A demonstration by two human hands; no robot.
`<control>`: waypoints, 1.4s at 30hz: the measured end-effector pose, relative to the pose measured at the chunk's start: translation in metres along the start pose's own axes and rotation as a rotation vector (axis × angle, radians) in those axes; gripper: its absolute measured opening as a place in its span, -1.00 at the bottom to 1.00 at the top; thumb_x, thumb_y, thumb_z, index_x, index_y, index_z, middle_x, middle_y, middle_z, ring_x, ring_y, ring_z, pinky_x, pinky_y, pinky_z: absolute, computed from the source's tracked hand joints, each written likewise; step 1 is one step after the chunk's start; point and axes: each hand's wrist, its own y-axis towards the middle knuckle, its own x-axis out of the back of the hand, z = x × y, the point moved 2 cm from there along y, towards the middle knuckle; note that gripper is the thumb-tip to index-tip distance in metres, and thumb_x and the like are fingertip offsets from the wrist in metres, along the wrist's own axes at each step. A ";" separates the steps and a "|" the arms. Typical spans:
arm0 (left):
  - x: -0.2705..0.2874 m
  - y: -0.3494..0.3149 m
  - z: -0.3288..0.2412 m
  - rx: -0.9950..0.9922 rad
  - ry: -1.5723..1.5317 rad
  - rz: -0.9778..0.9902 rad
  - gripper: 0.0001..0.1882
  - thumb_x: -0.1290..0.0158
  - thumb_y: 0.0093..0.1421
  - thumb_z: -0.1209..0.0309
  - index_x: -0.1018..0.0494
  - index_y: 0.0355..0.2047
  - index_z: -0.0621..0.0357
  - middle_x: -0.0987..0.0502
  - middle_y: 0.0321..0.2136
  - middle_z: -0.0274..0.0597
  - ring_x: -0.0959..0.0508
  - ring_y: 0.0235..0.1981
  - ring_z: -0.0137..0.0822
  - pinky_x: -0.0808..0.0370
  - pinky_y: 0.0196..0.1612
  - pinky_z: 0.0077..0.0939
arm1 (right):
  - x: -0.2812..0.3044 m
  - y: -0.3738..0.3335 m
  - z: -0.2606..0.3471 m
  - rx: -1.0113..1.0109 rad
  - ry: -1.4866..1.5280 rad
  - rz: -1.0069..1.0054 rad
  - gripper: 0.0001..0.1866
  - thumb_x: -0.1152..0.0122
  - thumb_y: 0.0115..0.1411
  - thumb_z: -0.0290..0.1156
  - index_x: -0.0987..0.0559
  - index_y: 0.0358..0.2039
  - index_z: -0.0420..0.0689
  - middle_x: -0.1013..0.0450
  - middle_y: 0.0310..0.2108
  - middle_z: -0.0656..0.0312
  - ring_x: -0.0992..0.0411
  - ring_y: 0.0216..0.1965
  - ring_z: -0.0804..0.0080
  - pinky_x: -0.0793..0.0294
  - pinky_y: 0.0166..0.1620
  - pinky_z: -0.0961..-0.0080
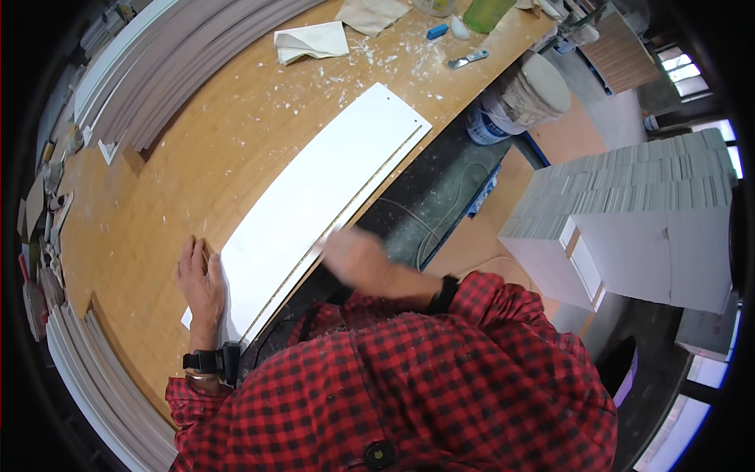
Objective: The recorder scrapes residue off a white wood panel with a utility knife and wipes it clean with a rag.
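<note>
A long white panel lies flat at the near edge of the wooden workbench. A narrow dark groove runs along its near side, and two small holes show at its far end. My left hand rests flat with fingers stretched out, against the panel's left end and partly on the bench. Over the grooved edge, about midway along, is my right hand. Motion smears its fingers, and whether they hold anything cannot be made out.
On the workbench are stacked boards, a folded cloth, a blue block, a scraper blade and white crumbs. Beyond its right edge stand a bucket and a tall stack of white panels. More boards lie lower left.
</note>
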 end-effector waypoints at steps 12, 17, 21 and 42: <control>0.011 -0.031 0.024 0.211 0.066 -0.060 -0.65 0.17 0.24 0.35 -0.35 -0.03 0.27 -0.30 0.06 0.03 -0.27 0.09 -0.05 -0.12 0.14 -0.24 | 0.024 0.062 -0.136 -0.322 -0.204 -0.096 -0.82 0.07 0.04 -0.54 -0.50 -0.35 -0.16 -0.38 -0.44 0.09 -0.37 -0.36 0.15 -0.40 -0.30 0.26; 0.006 -0.033 0.032 0.232 0.012 -0.089 -0.68 0.16 0.23 0.40 -0.35 -0.05 0.29 -0.33 0.04 0.00 -0.29 0.05 -0.03 -0.15 0.13 -0.25 | -0.069 0.075 0.015 0.095 0.231 0.306 -0.82 0.02 0.02 -0.49 -0.46 -0.33 -0.19 -0.41 -0.30 0.03 -0.41 -0.23 0.14 -0.43 -0.15 0.28; 0.011 -0.033 0.027 0.285 -0.037 -0.093 -0.67 0.15 0.22 0.41 -0.35 -0.05 0.30 -0.34 0.03 0.01 -0.29 0.06 -0.04 -0.15 0.13 -0.26 | -0.072 0.098 -0.088 -0.161 0.059 0.044 -0.80 0.04 0.01 -0.51 -0.50 -0.33 -0.15 -0.43 -0.34 0.10 -0.42 -0.33 0.20 -0.46 -0.29 0.33; 0.009 -0.038 0.036 0.223 -0.024 -0.148 -0.66 0.18 0.24 0.42 -0.31 0.01 0.23 -0.36 -0.02 -0.01 -0.32 0.03 -0.09 -0.20 0.11 -0.30 | -0.074 0.088 0.023 -0.090 0.016 0.119 -0.79 -0.01 0.01 -0.52 -0.45 -0.28 -0.18 -0.34 -0.42 0.13 -0.38 -0.35 0.26 -0.46 -0.36 0.44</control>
